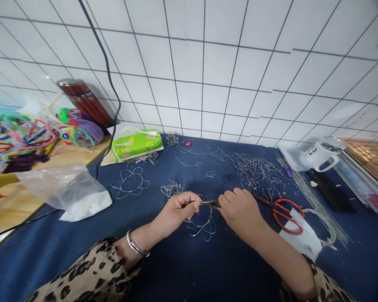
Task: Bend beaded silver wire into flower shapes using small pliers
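Note:
My left hand (182, 208) pinches a looped wire piece (203, 228), whose thin petal-like loops hang below my fingers. My right hand (239, 209) is closed around a dark metal tool, seemingly pliers (210, 204); its tip reaches the wire at my left fingertips. Most of the tool is hidden in my right fist. A finished-looking wire flower (130, 183) with small beads lies flat on the blue cloth (164, 264) to the left. Behind my left hand sits a small tangle of wire (172, 189).
Red-handled scissors (288, 216) lie right of my right hand, on white paper (302, 239). Further back are a wire heap (258, 167), a white mug (321, 156) and a green tissue pack (137, 144). A plastic bag (72, 193) and a red thermos (86, 100) stand left.

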Motion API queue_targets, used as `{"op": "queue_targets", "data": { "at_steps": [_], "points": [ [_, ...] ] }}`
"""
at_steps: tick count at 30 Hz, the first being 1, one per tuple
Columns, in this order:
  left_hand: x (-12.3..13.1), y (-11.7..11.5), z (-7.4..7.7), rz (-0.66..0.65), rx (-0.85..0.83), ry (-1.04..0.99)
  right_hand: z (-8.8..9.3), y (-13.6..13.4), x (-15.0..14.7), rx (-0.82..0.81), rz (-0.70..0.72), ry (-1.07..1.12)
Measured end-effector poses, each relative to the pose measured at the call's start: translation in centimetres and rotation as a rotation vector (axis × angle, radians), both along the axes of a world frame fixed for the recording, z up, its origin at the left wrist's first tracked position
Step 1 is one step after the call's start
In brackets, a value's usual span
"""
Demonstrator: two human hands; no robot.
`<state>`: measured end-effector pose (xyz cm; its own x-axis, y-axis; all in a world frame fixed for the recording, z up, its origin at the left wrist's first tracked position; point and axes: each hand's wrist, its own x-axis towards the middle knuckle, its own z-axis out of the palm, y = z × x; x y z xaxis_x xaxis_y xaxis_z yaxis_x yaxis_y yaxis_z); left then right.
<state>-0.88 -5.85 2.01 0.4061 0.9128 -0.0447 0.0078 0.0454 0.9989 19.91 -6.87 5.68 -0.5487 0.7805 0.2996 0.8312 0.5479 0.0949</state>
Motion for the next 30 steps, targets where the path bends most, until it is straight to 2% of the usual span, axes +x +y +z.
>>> {"op": "queue_targets", "data": {
  "at_steps": [13,21,30],
  "points": [
    [1.0,-1.9,2.0,0.308,0.194,0.064,1.8,-1.8,-2.3,0.038,-0.187,0.028],
    [1.1,-1.9,2.1,0.434,0.321,0.118,2.1,-2.1,-3.8,0.037,-0.246,0.103],
    [1.0,-1.2,1.9,0.530,0.445,0.215,1.8,-1.3,-5.2,-0.126,-0.306,0.261]
  ]
}}
